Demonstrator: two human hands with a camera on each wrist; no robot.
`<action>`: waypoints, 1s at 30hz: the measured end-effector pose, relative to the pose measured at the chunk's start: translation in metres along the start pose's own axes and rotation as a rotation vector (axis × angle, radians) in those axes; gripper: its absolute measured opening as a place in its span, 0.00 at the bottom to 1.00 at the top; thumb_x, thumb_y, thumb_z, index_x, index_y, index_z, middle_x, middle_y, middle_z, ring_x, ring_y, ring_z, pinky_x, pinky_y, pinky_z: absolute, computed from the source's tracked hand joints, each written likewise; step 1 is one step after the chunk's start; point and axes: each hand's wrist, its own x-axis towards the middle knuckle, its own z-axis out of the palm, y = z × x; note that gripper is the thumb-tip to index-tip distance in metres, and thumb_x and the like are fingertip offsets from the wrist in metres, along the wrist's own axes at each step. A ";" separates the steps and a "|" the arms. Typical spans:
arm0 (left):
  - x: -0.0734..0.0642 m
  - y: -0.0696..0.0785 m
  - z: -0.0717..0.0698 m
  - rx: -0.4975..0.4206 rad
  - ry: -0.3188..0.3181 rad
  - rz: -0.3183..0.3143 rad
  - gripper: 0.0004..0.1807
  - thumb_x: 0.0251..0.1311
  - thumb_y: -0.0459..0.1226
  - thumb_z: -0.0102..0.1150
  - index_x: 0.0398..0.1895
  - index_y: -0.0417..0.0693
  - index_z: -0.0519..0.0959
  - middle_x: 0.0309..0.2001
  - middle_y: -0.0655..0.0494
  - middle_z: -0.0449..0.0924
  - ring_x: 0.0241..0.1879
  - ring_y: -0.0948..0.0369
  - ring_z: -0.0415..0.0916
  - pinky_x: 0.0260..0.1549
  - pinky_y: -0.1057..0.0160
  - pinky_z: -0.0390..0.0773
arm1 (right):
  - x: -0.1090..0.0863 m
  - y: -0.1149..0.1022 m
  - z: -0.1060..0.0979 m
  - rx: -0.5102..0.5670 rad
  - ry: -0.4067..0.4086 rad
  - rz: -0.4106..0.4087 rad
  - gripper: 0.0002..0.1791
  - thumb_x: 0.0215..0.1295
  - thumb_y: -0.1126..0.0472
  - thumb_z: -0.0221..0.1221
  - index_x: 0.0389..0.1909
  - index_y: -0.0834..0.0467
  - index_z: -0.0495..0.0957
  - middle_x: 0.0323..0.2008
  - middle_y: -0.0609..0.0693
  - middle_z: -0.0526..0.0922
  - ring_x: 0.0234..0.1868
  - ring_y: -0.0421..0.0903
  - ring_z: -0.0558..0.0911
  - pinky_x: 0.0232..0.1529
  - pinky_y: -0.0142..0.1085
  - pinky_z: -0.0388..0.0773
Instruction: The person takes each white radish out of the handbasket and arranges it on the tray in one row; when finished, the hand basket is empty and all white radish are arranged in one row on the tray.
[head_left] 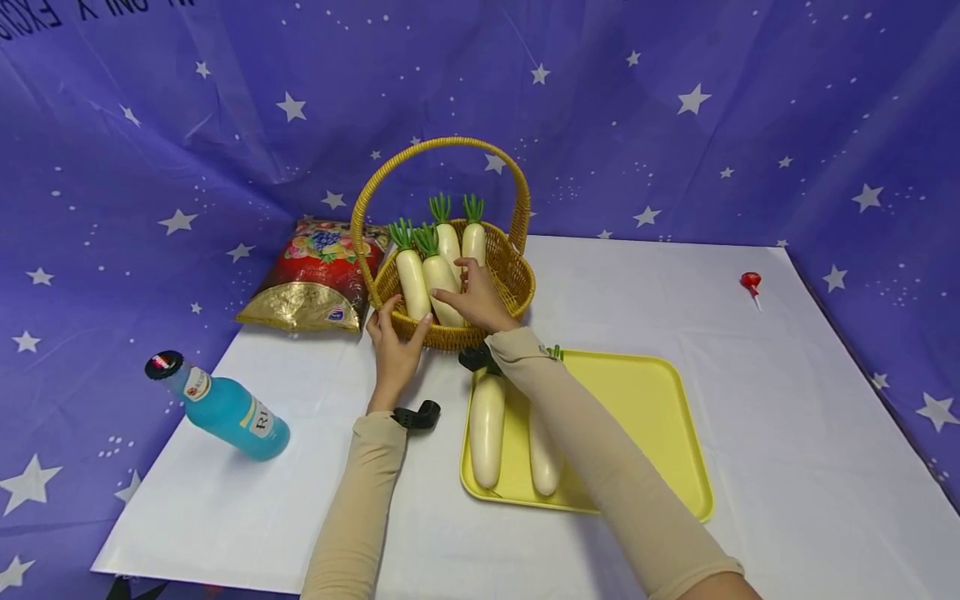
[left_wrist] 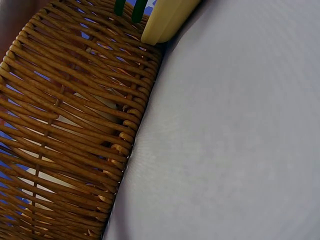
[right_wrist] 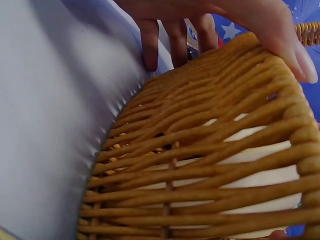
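Several white radishes with green tops lean in a wicker basket (head_left: 531, 292) with a tall handle. My right hand (head_left: 483, 302) grips the front radish (head_left: 441, 279), thumb across its face and fingers along its right side. At the basket's front left corner, my left hand (head_left: 396, 354) holds the rim; the right wrist view shows that thumb (right_wrist: 295, 60) over the rim and the fingers down the outer wall. Two more white radishes, one at left (head_left: 487, 433) and one partly under the right forearm (head_left: 545, 458), lie on a yellow tray (head_left: 637, 400).
A red and gold fruit-printed bag (head_left: 307, 279) lies left of the basket. Nearer on the left is a blue bottle (head_left: 236, 417) with a black cap. A red lollipop (head_left: 751, 283) lies at the far right of the white table (head_left: 787, 417). Starry purple cloth hangs behind.
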 end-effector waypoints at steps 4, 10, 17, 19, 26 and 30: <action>0.000 0.001 0.000 0.002 -0.004 0.005 0.35 0.52 0.58 0.56 0.63 0.65 0.57 0.65 0.41 0.43 0.65 0.44 0.49 0.60 0.42 0.54 | 0.001 -0.001 0.000 -0.074 -0.058 0.056 0.43 0.55 0.45 0.60 0.66 0.54 0.50 0.58 0.59 0.61 0.54 0.51 0.69 0.50 0.44 0.70; 0.000 0.000 -0.001 0.002 -0.005 0.000 0.36 0.53 0.57 0.56 0.64 0.61 0.57 0.65 0.41 0.43 0.64 0.42 0.50 0.59 0.41 0.55 | 0.001 -0.003 0.001 -0.116 -0.133 0.103 0.47 0.54 0.46 0.61 0.68 0.54 0.46 0.61 0.61 0.59 0.57 0.55 0.69 0.54 0.47 0.69; 0.000 0.000 -0.001 -0.002 -0.019 -0.003 0.36 0.53 0.58 0.55 0.64 0.62 0.56 0.65 0.40 0.42 0.64 0.43 0.49 0.59 0.41 0.55 | 0.003 -0.002 0.002 -0.146 -0.217 0.128 0.49 0.54 0.48 0.61 0.69 0.57 0.42 0.62 0.61 0.63 0.59 0.55 0.69 0.56 0.46 0.68; 0.000 -0.001 -0.001 -0.004 -0.018 -0.005 0.36 0.53 0.58 0.55 0.63 0.62 0.57 0.65 0.40 0.42 0.64 0.43 0.49 0.59 0.41 0.55 | 0.003 -0.002 0.002 -0.156 -0.233 0.138 0.49 0.54 0.49 0.61 0.69 0.57 0.41 0.62 0.62 0.63 0.60 0.56 0.69 0.56 0.45 0.68; 0.000 -0.001 -0.001 -0.009 -0.015 0.000 0.36 0.53 0.58 0.55 0.64 0.60 0.57 0.65 0.40 0.42 0.64 0.43 0.50 0.59 0.41 0.55 | 0.004 -0.004 0.002 -0.187 -0.249 0.168 0.48 0.56 0.49 0.60 0.69 0.58 0.42 0.62 0.61 0.64 0.60 0.56 0.69 0.56 0.45 0.68; 0.000 -0.001 -0.001 -0.009 -0.016 0.003 0.37 0.53 0.58 0.55 0.64 0.60 0.57 0.65 0.40 0.43 0.64 0.42 0.50 0.59 0.41 0.55 | 0.004 -0.004 0.003 -0.180 -0.249 0.179 0.47 0.56 0.49 0.59 0.69 0.58 0.43 0.61 0.61 0.66 0.58 0.56 0.70 0.55 0.45 0.69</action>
